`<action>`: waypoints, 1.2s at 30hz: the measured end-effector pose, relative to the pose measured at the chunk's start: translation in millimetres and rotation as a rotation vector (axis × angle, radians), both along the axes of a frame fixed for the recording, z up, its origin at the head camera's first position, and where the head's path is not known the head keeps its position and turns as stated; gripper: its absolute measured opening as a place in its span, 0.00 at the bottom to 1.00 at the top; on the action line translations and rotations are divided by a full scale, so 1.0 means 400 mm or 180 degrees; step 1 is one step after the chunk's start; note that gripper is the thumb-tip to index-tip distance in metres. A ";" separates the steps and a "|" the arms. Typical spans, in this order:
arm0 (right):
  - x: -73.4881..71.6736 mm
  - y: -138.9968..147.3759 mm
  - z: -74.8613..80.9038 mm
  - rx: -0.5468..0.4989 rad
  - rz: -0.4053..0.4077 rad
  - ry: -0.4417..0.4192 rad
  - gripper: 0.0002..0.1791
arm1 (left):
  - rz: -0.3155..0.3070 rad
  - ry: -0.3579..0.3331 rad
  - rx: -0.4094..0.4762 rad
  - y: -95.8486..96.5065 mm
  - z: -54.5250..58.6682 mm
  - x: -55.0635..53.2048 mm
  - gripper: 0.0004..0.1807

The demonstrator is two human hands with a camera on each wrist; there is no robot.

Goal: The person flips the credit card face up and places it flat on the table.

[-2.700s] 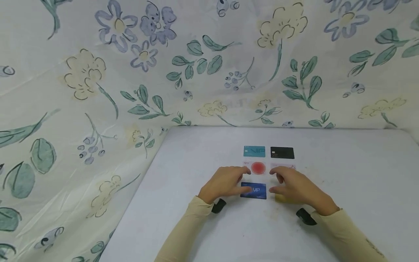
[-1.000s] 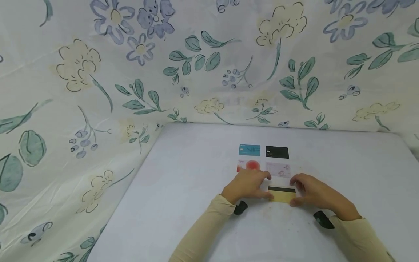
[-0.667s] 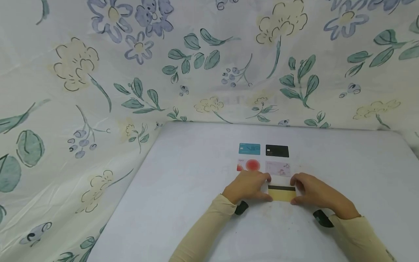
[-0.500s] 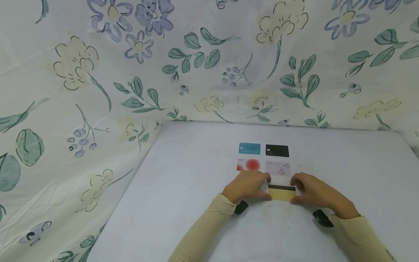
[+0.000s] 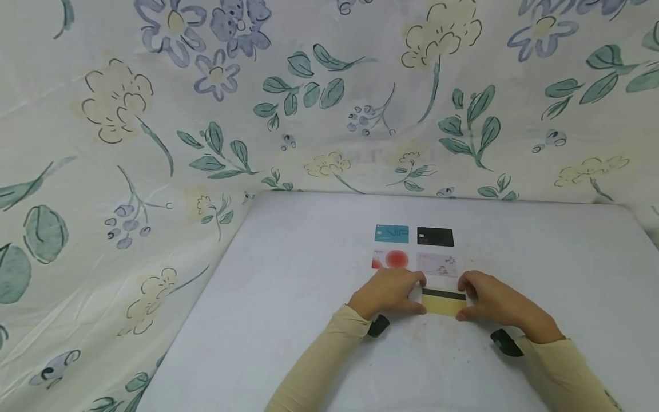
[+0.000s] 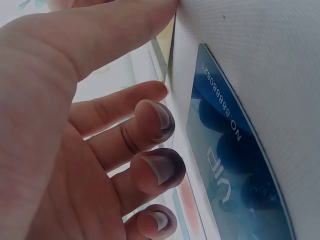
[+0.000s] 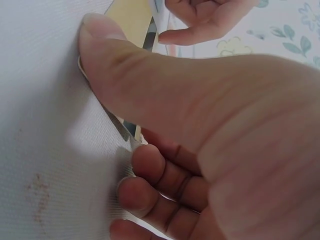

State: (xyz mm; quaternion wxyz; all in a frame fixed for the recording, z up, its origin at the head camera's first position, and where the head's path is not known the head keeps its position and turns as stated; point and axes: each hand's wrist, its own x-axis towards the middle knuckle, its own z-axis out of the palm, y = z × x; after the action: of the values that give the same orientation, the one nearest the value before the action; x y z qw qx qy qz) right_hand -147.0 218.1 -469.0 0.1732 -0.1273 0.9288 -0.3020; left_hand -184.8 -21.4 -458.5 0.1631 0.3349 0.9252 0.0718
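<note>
A yellow bank card with a black stripe lies back side up between the two hands. The left hand holds its left end between thumb and index finger, the other fingers curled beside it. At the opposite end the right hand grips the card, its thumb over the near corner and the index finger by the far one. Beneath the left palm, a blue VIP card lies flat in the left wrist view; the hand hides it from the head view.
Beyond the hands lie a teal VIP card, a black card, a card with a red circle and a pale pink card, in two rows on the white table. Floral cloth rises behind and left.
Both hands have shifted right from the blue card to the yellow card, which came into sight between them. Over the last second they have stayed nearly still on it.
</note>
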 end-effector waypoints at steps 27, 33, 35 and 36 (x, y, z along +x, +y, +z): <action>0.010 -0.002 0.015 0.0302 -0.0022 0.0118 0.40 | -0.0086 0.0138 -0.0150 0.002 0.007 0.008 0.29; 0.009 0.000 0.015 0.0351 0.0030 0.0212 0.35 | -0.0141 0.0150 -0.0179 0.002 0.005 0.007 0.30; 0.008 0.000 0.014 0.0390 0.0036 0.0236 0.33 | -0.0192 0.0187 -0.0179 0.003 0.002 0.007 0.31; 0.007 0.000 0.013 0.0407 0.0040 0.0248 0.32 | -0.0213 0.0206 -0.0174 0.004 0.000 0.006 0.31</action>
State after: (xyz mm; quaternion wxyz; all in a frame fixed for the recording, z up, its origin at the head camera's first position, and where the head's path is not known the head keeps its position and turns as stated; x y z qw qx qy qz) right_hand -144.4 218.1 -463.7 0.1466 -0.1334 0.9514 -0.2357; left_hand -182.2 -19.9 -458.6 0.1445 0.3632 0.9199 0.0302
